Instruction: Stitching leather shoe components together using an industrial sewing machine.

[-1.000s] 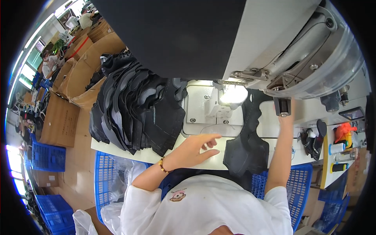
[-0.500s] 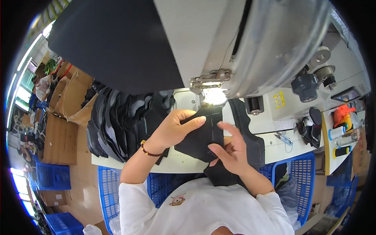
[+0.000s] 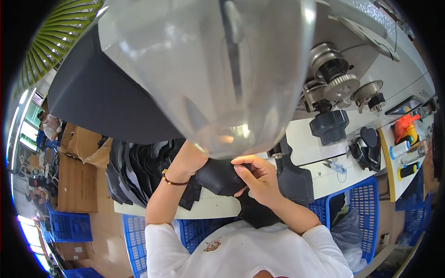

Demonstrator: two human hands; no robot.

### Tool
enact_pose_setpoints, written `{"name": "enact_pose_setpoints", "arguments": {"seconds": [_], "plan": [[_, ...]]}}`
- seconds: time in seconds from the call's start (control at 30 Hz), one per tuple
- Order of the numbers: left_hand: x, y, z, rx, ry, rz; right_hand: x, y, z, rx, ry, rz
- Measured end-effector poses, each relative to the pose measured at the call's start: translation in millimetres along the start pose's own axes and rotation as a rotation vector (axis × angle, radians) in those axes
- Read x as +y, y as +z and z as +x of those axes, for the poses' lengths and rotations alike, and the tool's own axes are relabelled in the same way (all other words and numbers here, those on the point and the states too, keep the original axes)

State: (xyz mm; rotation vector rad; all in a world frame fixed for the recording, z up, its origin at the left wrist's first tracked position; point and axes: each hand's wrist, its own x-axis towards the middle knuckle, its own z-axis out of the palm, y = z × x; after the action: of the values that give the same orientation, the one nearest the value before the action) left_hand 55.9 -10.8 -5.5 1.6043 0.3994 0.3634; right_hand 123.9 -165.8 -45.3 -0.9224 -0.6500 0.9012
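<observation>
A black cut fabric piece (image 3: pixel 218 177) lies under the sewing machine's head at the table's front, its near edge curled up. My right hand (image 3: pixel 262 180) pinches this edge between thumb and fingers. At the piece's left side is my left hand (image 3: pixel 192 156), a beaded bracelet on its wrist. The clear shield (image 3: pixel 222 92) of the sewing machine covers its fingertips, which show only faintly through glare. The needle area is hidden behind that shield. Another black piece (image 3: pixel 259 211) hangs over the table's edge beneath my right hand, and a further black piece (image 3: pixel 294 180) lies to its right.
A stack of black and grey cut pieces (image 3: pixel 139 171) lies left of my left hand. Right on the table are small blue-handled snips (image 3: pixel 336 167) and a black pouch-like item (image 3: pixel 366 150). Thread spools (image 3: pixel 408 170) stand farther right. Blue baskets (image 3: pixel 364 204) sit below the table edge.
The view has shifted, so the machine's shield now covers more of the work. My right hand has moved up and left along the piece, whose near edge now curls.
</observation>
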Motion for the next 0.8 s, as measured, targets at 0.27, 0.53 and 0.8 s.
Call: {"name": "enact_pose_setpoints", "arguments": {"seconds": [0.27,0.53,0.8], "plan": [[-6.8,-3.4,2.0,-0.009,0.045,0.022,-3.2,-0.7,-0.5,-0.021,0.008,-0.01],[1.4,-0.2,3.3,0.034,0.013,0.029,-4.0,-1.1,2.2,-0.017,0.002,-0.026],[-12.1,-12.2,10.2,-0.014,0.074,0.154,-4.1,-3.4,8.5,-0.018,-0.008,-0.074]]}}
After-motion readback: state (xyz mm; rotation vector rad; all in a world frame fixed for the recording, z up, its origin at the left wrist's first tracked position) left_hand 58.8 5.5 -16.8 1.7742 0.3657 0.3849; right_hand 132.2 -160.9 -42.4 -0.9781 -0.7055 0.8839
